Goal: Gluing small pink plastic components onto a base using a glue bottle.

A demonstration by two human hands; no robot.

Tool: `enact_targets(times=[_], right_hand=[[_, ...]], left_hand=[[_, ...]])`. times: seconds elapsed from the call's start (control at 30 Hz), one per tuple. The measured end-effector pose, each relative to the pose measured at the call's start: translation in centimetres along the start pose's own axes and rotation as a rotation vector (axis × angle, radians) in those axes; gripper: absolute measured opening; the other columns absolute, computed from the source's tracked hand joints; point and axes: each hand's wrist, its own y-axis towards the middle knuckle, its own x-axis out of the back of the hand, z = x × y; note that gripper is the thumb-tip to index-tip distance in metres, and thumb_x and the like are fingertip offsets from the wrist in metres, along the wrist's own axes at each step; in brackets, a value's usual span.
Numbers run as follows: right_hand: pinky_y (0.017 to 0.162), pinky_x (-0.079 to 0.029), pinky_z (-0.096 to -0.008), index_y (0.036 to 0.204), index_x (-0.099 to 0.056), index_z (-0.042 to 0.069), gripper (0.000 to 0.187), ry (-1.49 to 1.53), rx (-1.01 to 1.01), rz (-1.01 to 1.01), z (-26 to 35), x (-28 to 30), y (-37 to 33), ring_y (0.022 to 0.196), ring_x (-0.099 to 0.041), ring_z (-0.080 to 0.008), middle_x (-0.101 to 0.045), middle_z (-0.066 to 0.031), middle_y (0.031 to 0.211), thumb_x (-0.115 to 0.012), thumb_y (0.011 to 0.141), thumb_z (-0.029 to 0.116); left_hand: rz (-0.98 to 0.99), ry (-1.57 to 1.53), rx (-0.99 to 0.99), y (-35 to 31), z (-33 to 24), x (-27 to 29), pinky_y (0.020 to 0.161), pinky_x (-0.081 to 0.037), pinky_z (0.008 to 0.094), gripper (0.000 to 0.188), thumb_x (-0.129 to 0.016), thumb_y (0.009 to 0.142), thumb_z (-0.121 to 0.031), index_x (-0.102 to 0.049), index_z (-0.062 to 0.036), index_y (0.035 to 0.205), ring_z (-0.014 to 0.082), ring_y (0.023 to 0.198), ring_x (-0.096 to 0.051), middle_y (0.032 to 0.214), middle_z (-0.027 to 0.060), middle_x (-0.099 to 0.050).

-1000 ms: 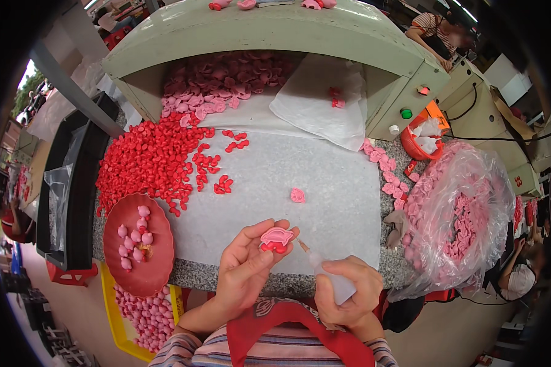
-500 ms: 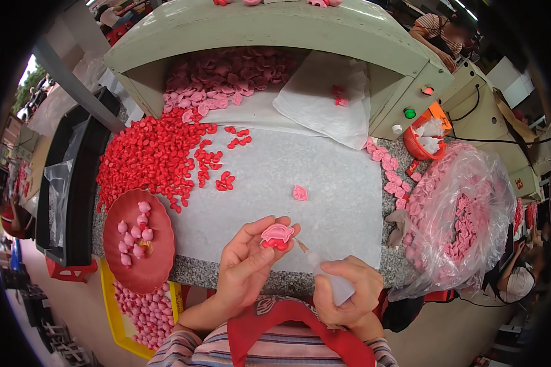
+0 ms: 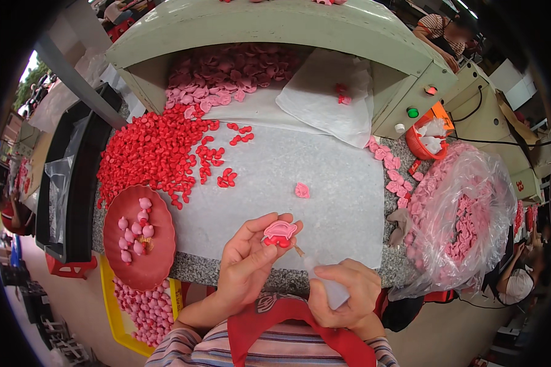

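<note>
As the right hand [image 3: 352, 290] grips a white squeeze bottle [image 3: 337, 295], left hand [image 3: 245, 262]: thumb and fingers pinching a pink-and-red piece [image 3: 279, 233] above the near edge of the white paper [image 3: 343, 220].
Bottle tip [image 3: 299, 251]: angled up toward the piece, just beside it; contact cannot be told.
White paper: one loose pink piece [image 3: 302, 190], apart from both hands; small red pieces [image 3: 144, 156] heaped at its left.
Red dish [image 3: 146, 275]: round pink pieces [image 3: 136, 229] inside, left of the hands.

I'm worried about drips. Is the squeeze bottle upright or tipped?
Tipped: the squeeze bottle slants leftward in the right hand, its nozzle angled towards the pink-and-red piece in the left hand.
</note>
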Motion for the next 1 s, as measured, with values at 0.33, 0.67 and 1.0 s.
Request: enact_targets(times=[0.33, 0.67, 1.0], right_hand=[[0.038, -0.040, -0.0248, 0.084, -0.058, 0.002, 0.026, 0.004, -0.011, -0.019, -0.02, 0.18, 0.19, 0.041, -0.050, -0.0165, -0.057, -0.0047, 0.062, -0.066, 0.059, 0.000], [0.038, -0.040, -0.0248, 0.085, -0.058, 0.002, 0.027, -0.006, -0.011, -0.010, -0.07, 0.33, -0.01, 0.041, -0.050, -0.0161, -0.058, -0.0047, 0.061, -0.066, 0.059, 0.002], [0.039, -0.039, -0.0258, 0.081, -0.056, 0.002, 0.024, 0.041, -0.013, 0.027, 0.50, 0.54, -0.20, 0.041, -0.048, -0.0174, -0.058, -0.0062, 0.063, -0.062, 0.058, 0.002]], left_hand=[[0.023, -0.010, 0.006, 0.06, 0.00, -0.06, 0.101, -0.035, 0.0407, 0.041, -0.050, 0.085, 0.001, -0.039, 0.0008, 0.124, 0.0355, 0.122, -0.039, 0.128, 0.0188, -0.041], [0.022, -0.007, 0.014, 0.05, 0.03, -0.17, 0.100, -0.035, 0.0401, 0.041, -0.050, 0.085, 0.001, -0.039, 0.0008, 0.124, 0.0354, 0.122, -0.039, 0.128, 0.0190, -0.041], [0.015, 0.024, -0.003, -0.10, 0.19, -0.03, 0.099, -0.037, 0.0410, 0.044, -0.055, 0.083, -0.001, -0.040, -0.0006, 0.124, 0.0356, 0.121, -0.039, 0.128, 0.0187, -0.042]])
